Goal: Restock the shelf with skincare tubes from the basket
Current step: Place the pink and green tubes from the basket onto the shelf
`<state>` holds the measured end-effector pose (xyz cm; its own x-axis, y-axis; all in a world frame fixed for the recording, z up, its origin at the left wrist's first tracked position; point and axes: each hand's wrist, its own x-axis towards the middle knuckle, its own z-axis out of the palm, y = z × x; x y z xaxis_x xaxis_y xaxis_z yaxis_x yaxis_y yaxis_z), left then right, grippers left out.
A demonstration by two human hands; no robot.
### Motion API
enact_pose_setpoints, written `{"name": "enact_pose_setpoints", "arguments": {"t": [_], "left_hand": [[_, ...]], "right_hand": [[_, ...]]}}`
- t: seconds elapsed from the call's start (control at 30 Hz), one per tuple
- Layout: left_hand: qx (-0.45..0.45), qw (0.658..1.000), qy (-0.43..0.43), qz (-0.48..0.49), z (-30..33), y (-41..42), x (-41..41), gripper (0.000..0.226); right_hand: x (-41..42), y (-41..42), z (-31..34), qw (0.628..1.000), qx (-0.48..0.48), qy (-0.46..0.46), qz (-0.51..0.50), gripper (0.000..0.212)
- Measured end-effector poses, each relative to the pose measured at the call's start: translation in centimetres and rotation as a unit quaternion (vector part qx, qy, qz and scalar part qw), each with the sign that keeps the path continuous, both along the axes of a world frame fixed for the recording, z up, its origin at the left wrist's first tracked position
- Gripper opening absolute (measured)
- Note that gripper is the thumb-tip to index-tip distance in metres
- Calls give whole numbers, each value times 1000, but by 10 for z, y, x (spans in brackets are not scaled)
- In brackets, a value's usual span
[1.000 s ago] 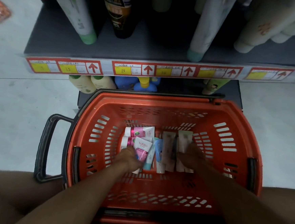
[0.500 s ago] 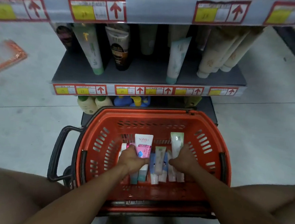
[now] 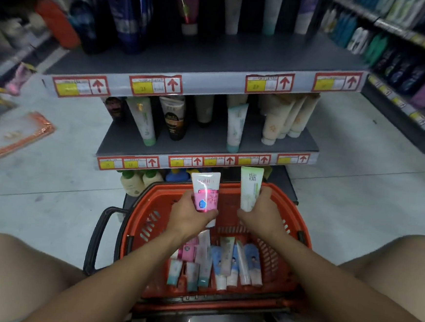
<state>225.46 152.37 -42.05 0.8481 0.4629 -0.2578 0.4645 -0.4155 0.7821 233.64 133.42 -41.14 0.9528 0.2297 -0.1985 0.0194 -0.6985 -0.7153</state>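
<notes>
The left hand [image 3: 193, 216] grips a pink-and-white tube [image 3: 205, 192] and the right hand [image 3: 261, 215] a pale green tube [image 3: 250, 189], each by its lower end, long axes upright, above the orange basket [image 3: 138, 221]. The middle shelf [image 3: 208, 141] lies at twelve o'clock from both hands, its open gap between the standing tubes nearer the left hand, I judge. More tubes [image 3: 223, 263] lie in the basket at six o'clock. Half a second earlier both hands were low inside the basket; the tubes have since been lifted clear.
</notes>
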Motion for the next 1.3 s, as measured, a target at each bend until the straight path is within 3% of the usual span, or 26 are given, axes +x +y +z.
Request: {"name": "enact_pose_setpoints", "arguments": {"t": [0.47,0.67,1.0,1.3], "left_hand": [[53,980,-193,7,147,15,26,58],[72,959,-274,23,207,31,31,56],[134,938,-318,39,271,70,81,62],[156,938,-304,65,276,86,135,57]], "right_hand": [[17,32,147,980,73,-185,5,67],[33,57,204,957,168,-238,4,73],[86,83,251,939,148,-312,-10,79],[137,99,258,940,139,-310,-29,75]]}}
